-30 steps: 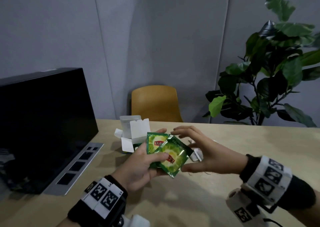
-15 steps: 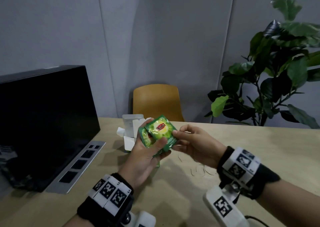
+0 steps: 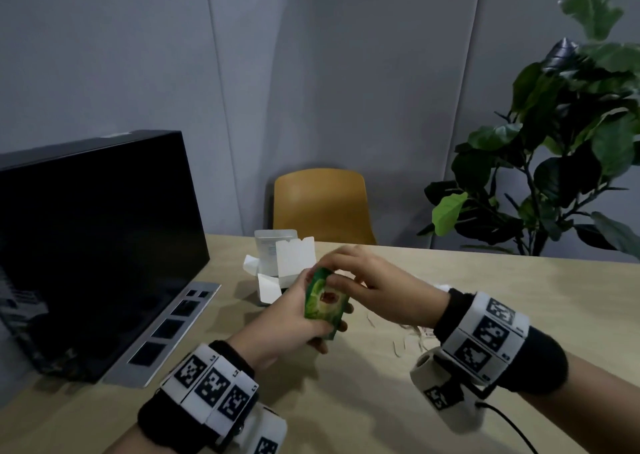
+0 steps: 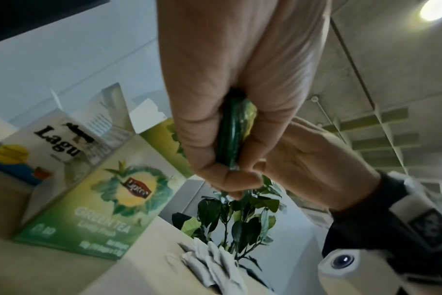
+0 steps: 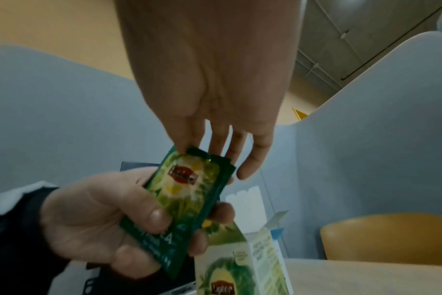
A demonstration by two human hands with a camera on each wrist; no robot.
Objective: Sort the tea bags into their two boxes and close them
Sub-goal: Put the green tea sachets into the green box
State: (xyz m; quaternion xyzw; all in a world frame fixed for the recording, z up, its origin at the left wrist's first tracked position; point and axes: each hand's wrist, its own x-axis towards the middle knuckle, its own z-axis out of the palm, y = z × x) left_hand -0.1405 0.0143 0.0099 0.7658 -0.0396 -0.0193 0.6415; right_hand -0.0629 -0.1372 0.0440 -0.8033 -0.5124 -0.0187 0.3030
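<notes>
My left hand grips a small stack of green Lipton tea bag sachets upright above the table. The right wrist view shows the stack between its thumb and fingers. My right hand reaches over from the right, its straight fingers touching the stack's top edge. Just behind the hands stand two open boxes: a green Lipton green tea box and a white and blue box, flaps up. Loose white tea bags lie on the table to the right.
A black monitor on a grey base fills the left of the wooden table. A yellow chair and grey partitions stand behind, and a leafy plant at the right. Tea bag strings are scattered under my right wrist.
The fanned green sachets have been squared into one upright stack in my left hand. My right hand moved from beside them to over their top edge.
</notes>
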